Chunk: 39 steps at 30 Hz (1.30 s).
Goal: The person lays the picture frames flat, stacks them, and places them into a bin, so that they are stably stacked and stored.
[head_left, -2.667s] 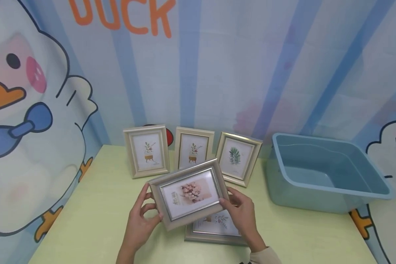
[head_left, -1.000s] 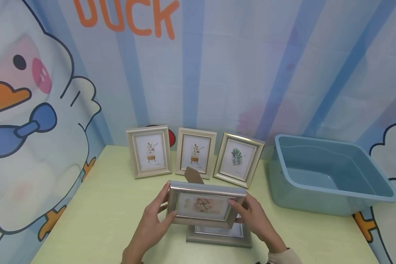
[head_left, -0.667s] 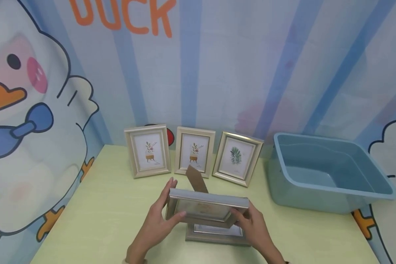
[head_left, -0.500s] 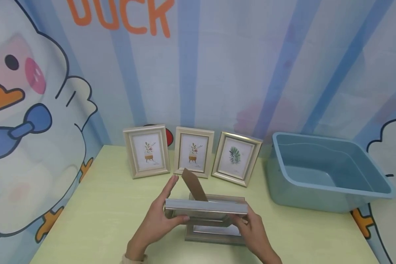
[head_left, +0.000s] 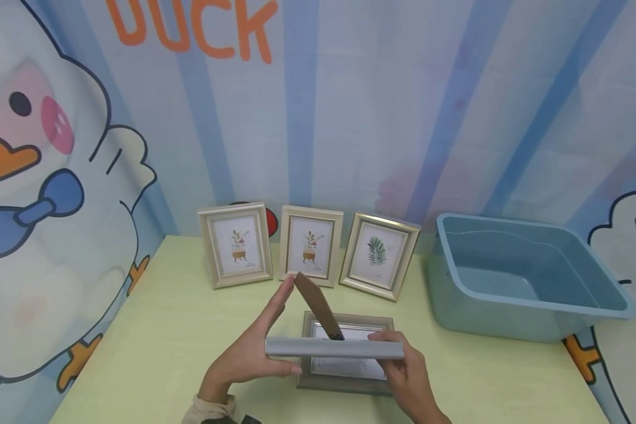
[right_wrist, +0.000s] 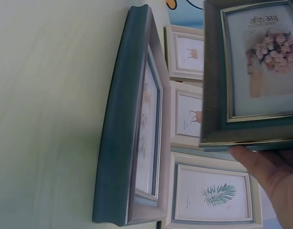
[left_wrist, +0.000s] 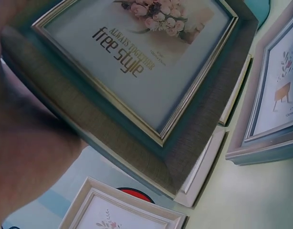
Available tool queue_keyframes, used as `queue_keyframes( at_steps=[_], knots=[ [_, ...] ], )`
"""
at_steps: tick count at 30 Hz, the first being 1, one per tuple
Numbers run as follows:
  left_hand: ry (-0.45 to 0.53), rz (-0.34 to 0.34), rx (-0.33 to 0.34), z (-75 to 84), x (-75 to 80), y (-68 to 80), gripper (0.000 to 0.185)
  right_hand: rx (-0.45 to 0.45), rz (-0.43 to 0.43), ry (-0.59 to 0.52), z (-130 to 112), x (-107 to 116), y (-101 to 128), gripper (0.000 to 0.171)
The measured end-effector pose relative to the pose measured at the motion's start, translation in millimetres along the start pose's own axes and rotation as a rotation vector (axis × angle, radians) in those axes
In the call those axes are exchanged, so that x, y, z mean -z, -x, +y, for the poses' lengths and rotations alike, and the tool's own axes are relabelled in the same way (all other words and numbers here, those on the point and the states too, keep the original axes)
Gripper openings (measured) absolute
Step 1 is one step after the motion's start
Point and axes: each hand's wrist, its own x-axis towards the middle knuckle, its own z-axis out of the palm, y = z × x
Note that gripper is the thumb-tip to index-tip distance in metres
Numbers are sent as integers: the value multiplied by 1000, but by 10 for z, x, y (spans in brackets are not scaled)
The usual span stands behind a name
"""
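A picture frame [head_left: 334, 348] hangs edge-on over the table in the head view, its brown easel leg [head_left: 318, 304] swung out at the back. My right hand [head_left: 409, 372] grips its right end. At the left end my left hand [head_left: 246, 352] is spread, with straight fingers beyond the frame and thumb on the near side; the frame's end sits near the web of the thumb. The wrist views show its front, a pink bouquet print with lettering. Beneath it, a second picture frame [head_left: 344, 384] lies face up, partly hidden.
Three frames stand along the back: a left one [head_left: 235, 246] and a middle one [head_left: 310, 246] with potted-plant prints, and a right one [head_left: 380, 256] with a green leaf print. A blue plastic tub [head_left: 509, 318] stands at the right of the pale green table [head_left: 153, 330].
The held frame has tipped from face-on to edge-on, its easel leg coming out behind. My left fingers have straightened and spread away from it. The standing frames and tub stay put.
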Motion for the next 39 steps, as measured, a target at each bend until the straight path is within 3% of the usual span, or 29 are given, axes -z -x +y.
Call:
queue_keyframes(
  at_steps=[4, 10, 18, 23, 26, 30, 35, 39],
  knots=[
    [-5, -17, -2, 36, 1, 5, 133, 85, 24, 14, 19, 21, 16, 28],
    [-59, 11, 17, 139, -18, 13, 132, 169, 65, 34, 48, 42, 8, 36],
    [-111, 132, 4, 200, -57, 40, 120, 278, 146, 24, 98, 59, 13, 47],
    [-140, 264, -123, 151, -82, 96, 89, 309, 183, 44, 114, 83, 0, 45],
    [-148, 330, -207, 122, -96, 128, 62, 289, 187, 53, 126, 114, 4, 44],
    [-120, 352, -241, 102, -119, 157, 43, 228, 160, 49, 150, 144, 17, 47],
    [-126, 371, -205, 75, -144, 157, 39, 165, 130, 58, 142, 146, 15, 40],
    [-151, 399, -188, 60, -155, 125, 33, 57, 105, 99, 48, 137, -30, 26]
  ],
)
